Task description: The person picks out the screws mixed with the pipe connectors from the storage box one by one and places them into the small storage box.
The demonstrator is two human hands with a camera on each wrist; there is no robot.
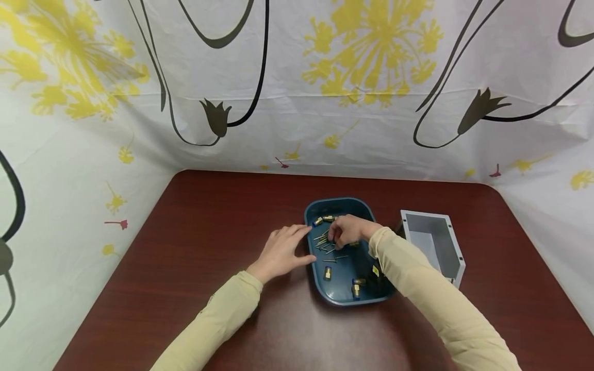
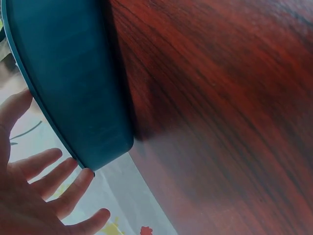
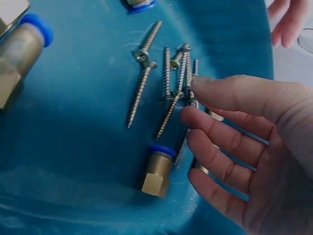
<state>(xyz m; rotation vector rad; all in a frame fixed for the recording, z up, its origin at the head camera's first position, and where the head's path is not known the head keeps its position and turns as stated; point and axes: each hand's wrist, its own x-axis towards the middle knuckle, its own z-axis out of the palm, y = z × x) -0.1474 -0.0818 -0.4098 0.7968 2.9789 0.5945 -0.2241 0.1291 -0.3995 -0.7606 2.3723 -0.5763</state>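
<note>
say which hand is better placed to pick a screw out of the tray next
Probably the right hand: its thumb and fingertips are right at the screws, inside the blue tray. The left hand is at the tray's left rim, fingers spread, farther from the screws.

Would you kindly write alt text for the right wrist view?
The right hand reaches to a cluster of loose screws in a blue tray. Blue-collared brass fittings lie nearby, and part of the left hand shows at upper right.
</note>
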